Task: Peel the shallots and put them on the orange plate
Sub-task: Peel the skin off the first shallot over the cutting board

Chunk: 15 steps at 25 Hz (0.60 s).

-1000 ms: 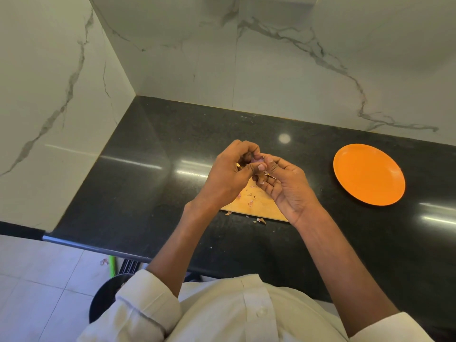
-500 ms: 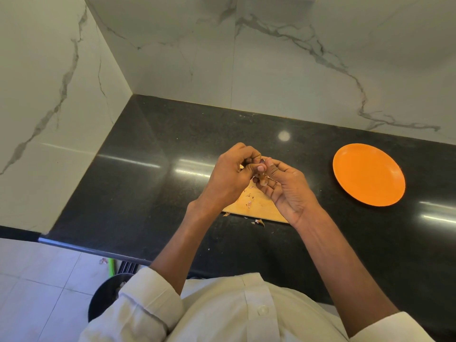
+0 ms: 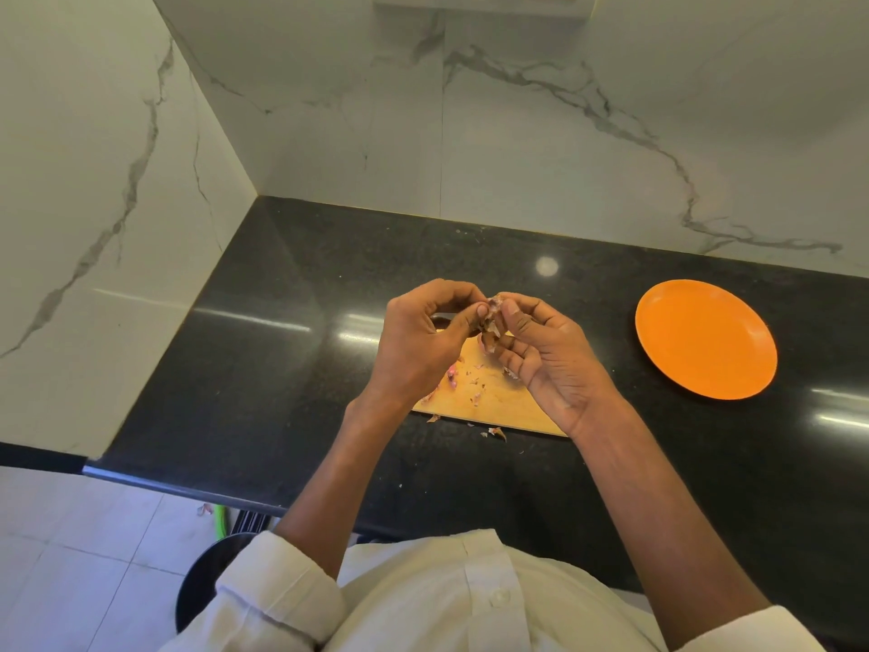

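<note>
While the polished black stone desk point(image 3: 291, 369) and round orange plastic plate point(image 3: 705, 338), which lies bare to the right, are unchanged, both hands have lifted slightly above the pale wooden cutting board point(image 3: 493, 397). The left hand point(image 3: 418, 343) and right hand point(image 3: 550, 360) each pinch the small papery-skinned shallot point(image 3: 491, 320) between them, with skin now hanging loose. Peeling appears under way, and no shallot has been plated.

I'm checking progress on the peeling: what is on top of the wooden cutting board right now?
Small scraps of peel lie on the cutting board. Both hands, left and right, hold a shallot above it and cover its far part.
</note>
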Motion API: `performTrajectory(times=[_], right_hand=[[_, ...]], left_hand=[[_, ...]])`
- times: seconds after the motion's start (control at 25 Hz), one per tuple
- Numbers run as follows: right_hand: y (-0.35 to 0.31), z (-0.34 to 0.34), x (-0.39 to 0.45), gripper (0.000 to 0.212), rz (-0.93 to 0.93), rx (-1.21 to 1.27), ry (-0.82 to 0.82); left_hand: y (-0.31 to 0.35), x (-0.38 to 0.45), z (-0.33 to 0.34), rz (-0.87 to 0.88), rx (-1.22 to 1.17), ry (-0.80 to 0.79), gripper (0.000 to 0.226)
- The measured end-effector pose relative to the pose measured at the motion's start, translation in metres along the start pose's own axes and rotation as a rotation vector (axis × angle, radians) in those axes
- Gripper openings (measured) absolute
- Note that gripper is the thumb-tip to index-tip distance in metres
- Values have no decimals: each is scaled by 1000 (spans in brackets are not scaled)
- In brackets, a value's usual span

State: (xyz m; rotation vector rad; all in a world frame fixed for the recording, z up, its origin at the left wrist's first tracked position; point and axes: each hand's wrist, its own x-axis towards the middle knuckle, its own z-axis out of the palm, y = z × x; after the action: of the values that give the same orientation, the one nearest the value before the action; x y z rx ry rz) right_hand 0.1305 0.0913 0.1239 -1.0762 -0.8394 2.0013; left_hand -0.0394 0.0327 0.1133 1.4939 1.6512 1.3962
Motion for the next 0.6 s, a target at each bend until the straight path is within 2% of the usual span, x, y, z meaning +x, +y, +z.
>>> performTrajectory(times=[0.12, 0.24, 0.48, 0.6], right_hand=[[-1, 1, -2, 32, 27, -18, -41], [1, 7, -2, 27, 36, 0, 2], [0, 9, 0, 34, -14, 19, 38], [0, 8, 0, 42, -43, 14, 14]], left_hand=[[2, -1, 3, 75, 87, 51, 10], [-1, -4, 7, 116, 117, 112, 9], [-2, -8, 6, 17, -4, 162, 19], [-5, -6, 5, -4, 4, 173, 16]])
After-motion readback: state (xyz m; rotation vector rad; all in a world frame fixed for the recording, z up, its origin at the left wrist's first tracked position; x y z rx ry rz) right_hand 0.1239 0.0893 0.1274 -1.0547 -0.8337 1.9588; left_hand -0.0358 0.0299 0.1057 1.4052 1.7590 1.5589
